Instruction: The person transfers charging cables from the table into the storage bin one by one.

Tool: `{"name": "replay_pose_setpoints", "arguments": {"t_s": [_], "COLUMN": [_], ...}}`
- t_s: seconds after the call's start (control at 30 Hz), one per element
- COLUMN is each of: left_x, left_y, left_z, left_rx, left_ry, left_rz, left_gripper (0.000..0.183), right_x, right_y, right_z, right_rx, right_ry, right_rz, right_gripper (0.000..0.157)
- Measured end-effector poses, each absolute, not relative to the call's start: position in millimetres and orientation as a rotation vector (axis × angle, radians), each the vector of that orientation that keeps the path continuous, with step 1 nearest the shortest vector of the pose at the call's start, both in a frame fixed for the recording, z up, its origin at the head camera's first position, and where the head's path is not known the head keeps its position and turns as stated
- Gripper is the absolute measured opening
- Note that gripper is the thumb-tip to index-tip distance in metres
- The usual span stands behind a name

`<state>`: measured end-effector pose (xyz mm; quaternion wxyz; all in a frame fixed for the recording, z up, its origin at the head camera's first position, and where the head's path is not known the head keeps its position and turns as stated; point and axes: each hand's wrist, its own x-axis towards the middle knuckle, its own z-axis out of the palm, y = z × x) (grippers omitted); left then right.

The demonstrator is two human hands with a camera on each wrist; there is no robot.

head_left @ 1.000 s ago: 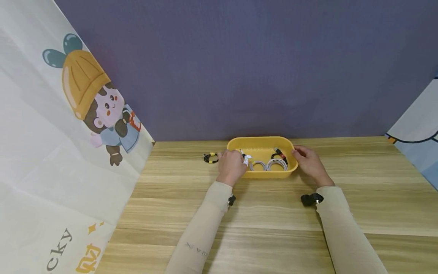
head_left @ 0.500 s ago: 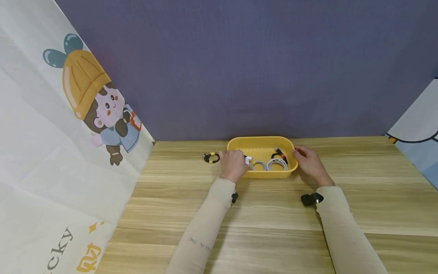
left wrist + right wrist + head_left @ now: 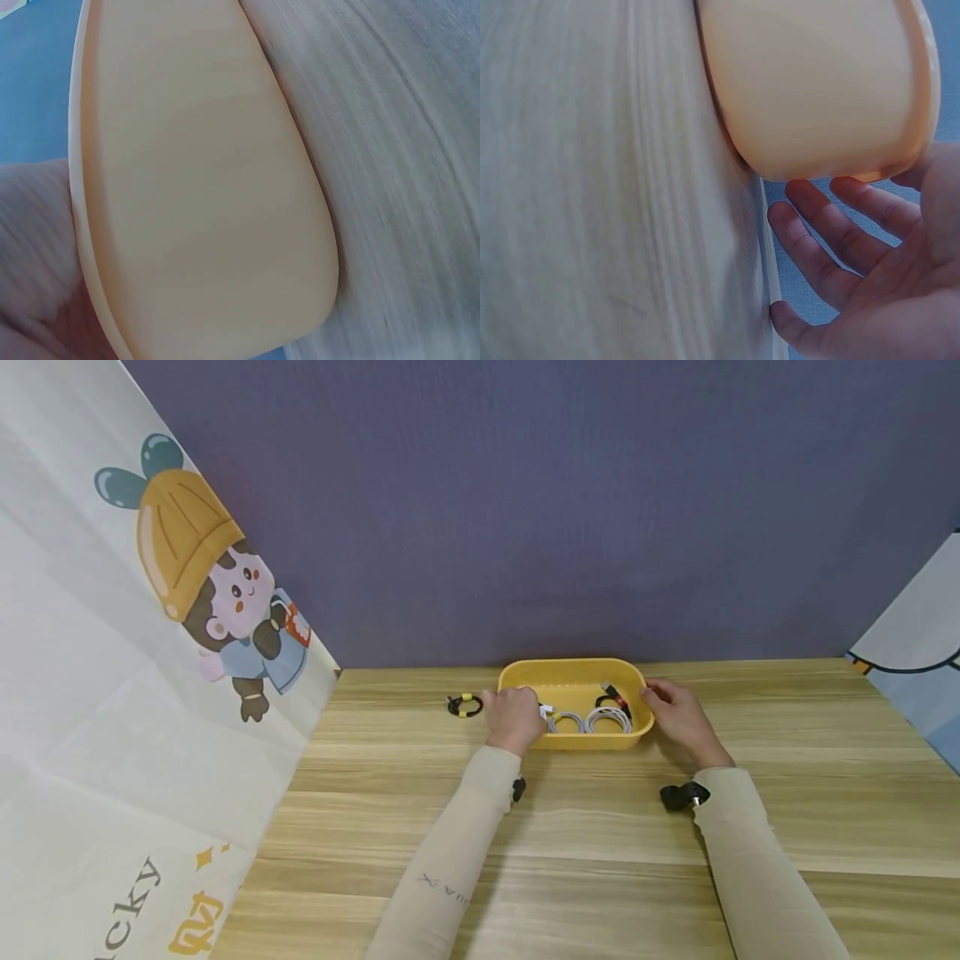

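A yellow plastic bin (image 3: 592, 742) stands on the table by the back wall. My left hand (image 3: 515, 718) reaches over its left end, curled at a white cable (image 3: 547, 710) that shows beside the knuckles; the fingertips are hidden. In the left wrist view the bin's outer wall (image 3: 202, 180) fills the middle, with part of the hand (image 3: 34, 255) behind the rim. My right hand (image 3: 678, 718) holds the bin's right end, thumb at the rim and fingers (image 3: 840, 236) spread at the outer wall. Inside lie coiled grey cable (image 3: 566, 732), coiled white cable (image 3: 609, 732) and black cable with red tie (image 3: 615, 695).
A coiled black cable (image 3: 466, 713) with yellow ties lies on the wooden table (image 3: 600, 843), left of the bin. A dark blue wall (image 3: 570, 510) rises behind. A printed white curtain (image 3: 90, 677) hangs at the left.
My left hand has shifted slightly right, and the white cable beside it has moved right and now shows less. My right hand and the bin have stayed put.
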<state>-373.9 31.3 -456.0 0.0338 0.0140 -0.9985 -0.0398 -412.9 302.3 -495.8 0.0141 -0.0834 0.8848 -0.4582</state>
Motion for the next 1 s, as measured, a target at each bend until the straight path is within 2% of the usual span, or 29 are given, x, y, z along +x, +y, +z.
{"name": "replay_pose_setpoints", "arguments": {"t_s": [0.2, 0.6, 1.0], "left_x": [-374.2, -374.5, -375.6], "left_y": [33.1, 33.2, 32.7], "left_z": [-454.5, -453.5, -453.9], "left_rx": [0.058, 0.041, 0.054], "left_ry": [-3.100, -3.111, -3.137], "left_rz": [-0.103, -0.093, -0.079], "left_gripper": [0.032, 0.036, 0.031], "right_x": [-412.9, -411.5, -411.7], "right_y": [302.7, 301.5, 302.1], "right_z": [-496.8, -495.7, -494.6], "right_rx": [-0.266, -0.273, -0.260], "right_ry": [2.763, 2.768, 2.741], "right_rz": [-1.432, -1.429, -1.421], "right_gripper": [0.057, 0.057, 0.059]}}
